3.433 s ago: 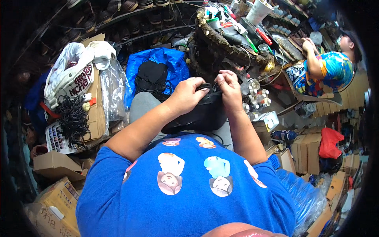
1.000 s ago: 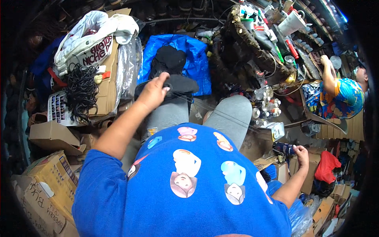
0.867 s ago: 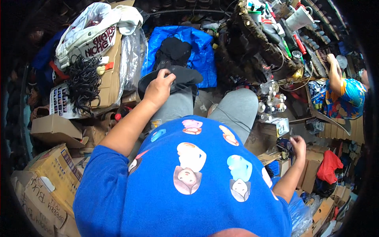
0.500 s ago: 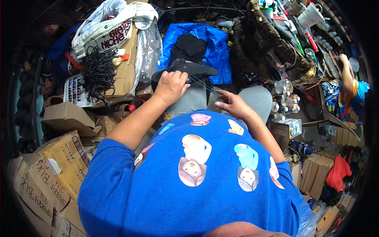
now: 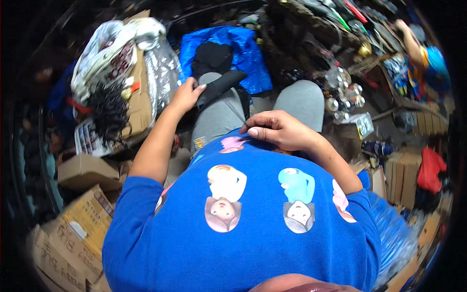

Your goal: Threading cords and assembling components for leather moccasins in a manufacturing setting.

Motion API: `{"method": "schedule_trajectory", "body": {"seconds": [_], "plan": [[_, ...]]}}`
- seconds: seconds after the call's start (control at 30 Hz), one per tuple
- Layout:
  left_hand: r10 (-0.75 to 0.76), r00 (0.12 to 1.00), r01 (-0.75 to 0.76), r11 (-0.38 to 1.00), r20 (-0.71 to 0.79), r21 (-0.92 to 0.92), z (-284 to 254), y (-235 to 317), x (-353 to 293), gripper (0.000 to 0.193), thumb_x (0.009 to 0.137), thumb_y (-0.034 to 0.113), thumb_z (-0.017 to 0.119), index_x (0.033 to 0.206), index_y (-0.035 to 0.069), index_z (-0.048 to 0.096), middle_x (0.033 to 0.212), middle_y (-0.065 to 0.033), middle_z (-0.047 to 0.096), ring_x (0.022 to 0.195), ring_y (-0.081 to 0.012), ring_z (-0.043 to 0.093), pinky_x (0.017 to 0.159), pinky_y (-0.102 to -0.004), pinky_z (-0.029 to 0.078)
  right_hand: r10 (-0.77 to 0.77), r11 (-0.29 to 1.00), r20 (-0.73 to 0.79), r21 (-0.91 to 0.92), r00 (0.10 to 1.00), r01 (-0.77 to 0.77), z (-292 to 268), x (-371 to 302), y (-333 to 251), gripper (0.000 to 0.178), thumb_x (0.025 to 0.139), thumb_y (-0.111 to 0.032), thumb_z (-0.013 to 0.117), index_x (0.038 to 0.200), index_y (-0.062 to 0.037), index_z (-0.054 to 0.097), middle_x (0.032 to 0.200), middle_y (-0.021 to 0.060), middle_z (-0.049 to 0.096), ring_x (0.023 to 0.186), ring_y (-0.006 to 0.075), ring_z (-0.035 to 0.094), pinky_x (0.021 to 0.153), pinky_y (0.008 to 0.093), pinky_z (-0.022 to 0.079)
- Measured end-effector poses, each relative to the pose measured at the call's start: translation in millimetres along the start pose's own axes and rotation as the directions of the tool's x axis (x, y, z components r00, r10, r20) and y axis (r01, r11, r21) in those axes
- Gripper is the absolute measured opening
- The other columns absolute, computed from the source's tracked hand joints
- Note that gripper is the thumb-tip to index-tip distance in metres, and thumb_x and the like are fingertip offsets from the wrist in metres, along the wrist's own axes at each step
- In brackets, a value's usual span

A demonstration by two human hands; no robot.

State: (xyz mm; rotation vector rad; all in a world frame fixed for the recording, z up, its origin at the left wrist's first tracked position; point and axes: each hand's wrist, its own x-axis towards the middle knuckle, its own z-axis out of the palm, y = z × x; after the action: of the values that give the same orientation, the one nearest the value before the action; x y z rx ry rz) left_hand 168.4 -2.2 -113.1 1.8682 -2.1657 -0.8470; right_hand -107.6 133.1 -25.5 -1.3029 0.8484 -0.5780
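Note:
Across my left knee lies a black, flexible piece [image 5: 223, 88], long and folded, perhaps a shoe part; its exact kind cannot be made out. My left hand [image 5: 186, 96] grips its left end between thumb and fingers. A thin dark cord [image 5: 237, 113] stretches from the piece toward my belly. There my right hand [image 5: 282, 131] is closed in a pinch on the cord, thumb against the forefinger. Beyond the knee, a heap of black pieces [image 5: 212, 58] rests on a blue plastic sheet [image 5: 250, 73].
On the left are a white cloth bag [image 5: 104, 63], a bundle of black laces [image 5: 107, 109] and cardboard boxes [image 5: 87, 173]. Small bottles [image 5: 343, 92] cluster right of my right knee. Another person's arm [image 5: 412, 46] shows at the far right, above a red bag [image 5: 430, 170].
My right hand has drawn back toward my belly with the cord. My left hand has shifted to the black piece's left end, and the piece has turned. The whole view has shifted slightly.

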Motion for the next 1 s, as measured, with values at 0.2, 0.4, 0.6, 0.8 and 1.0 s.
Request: {"method": "schedule_trajectory", "body": {"seconds": [0.2,0.4,0.6,0.8,1.0], "plan": [[0.189,0.841,-0.359,0.896,-0.507,-0.261,-53.4,23.6,7.6,0.027,0.087,0.03,0.056,0.085,0.003,0.054,0.071,-0.0074,0.059,0.068,-0.02,0.057,0.063,-0.0347,0.045,0.093,0.986,-0.061,0.141,0.994,-0.084,-22.6,-14.4,35.4,0.033,0.091,-0.035,0.049,0.092,-0.0055,0.063,0.084,-0.001,0.058,0.079,0.0069,0.05,0.072,0.0234,0.041],[0.576,0.728,-0.436,0.808,0.373,-0.397,-52.7,142.4,-71.0,0.015,0.08,0.014,0.061,0.088,0.003,0.055,0.076,-0.0007,0.056,0.072,-0.0104,0.052,0.067,-0.0257,0.042,-0.257,0.932,-0.391,-0.342,0.884,0.12,-58.3,19.1,9.6,0.034,0.09,-0.033,0.05,0.086,-0.0019,0.063,0.079,0.0049,0.062,0.077,0.0117,0.054,0.072,0.0286,0.044],[0.341,0.94,-0.211,0.623,0.019,-0.753,-88.0,135.1,-44.0,0.022,0.087,0.018,0.051,0.095,0.0,0.062,0.084,-0.0076,0.064,0.079,-0.0154,0.06,0.071,-0.0315,0.047,-0.003,0.998,-0.153,0.057,0.988,0.012,-30.4,-7.3,28.2,0.033,0.089,-0.038,0.053,0.085,-0.0063,0.063,0.074,0.0002,0.055,0.072,0.0079,0.049,0.064,0.0257,0.042],[0.605,0.749,-0.659,0.72,0.272,0.215,-60.3,168.6,-75.4,0.016,0.085,0.009,0.053,0.088,-0.003,0.063,0.081,-0.0072,0.064,0.078,-0.0133,0.058,0.073,-0.0268,0.046,-0.161,0.976,-0.104,-0.164,0.981,0.143,-51.4,-45.1,-18.1,0.036,0.086,-0.043,0.055,0.075,-0.0094,0.061,0.057,-0.0064,0.042,0.052,0.0045,0.034,0.047,0.0216,0.027],[0.514,0.655,-0.381,0.857,0.553,-0.345,-59.3,190.1,-76.8,0.025,0.082,0.017,0.062,0.096,-0.004,0.063,0.087,-0.0069,0.065,0.084,-0.0121,0.058,0.077,-0.0253,0.045,-0.001,0.948,-0.263,-0.306,0.965,-0.083,-92.4,-44.7,16.7,0.038,0.08,-0.047,0.061,0.081,-0.0091,0.064,0.066,-0.0017,0.052,0.06,0.0082,0.044,0.053,0.0231,0.035]]}}
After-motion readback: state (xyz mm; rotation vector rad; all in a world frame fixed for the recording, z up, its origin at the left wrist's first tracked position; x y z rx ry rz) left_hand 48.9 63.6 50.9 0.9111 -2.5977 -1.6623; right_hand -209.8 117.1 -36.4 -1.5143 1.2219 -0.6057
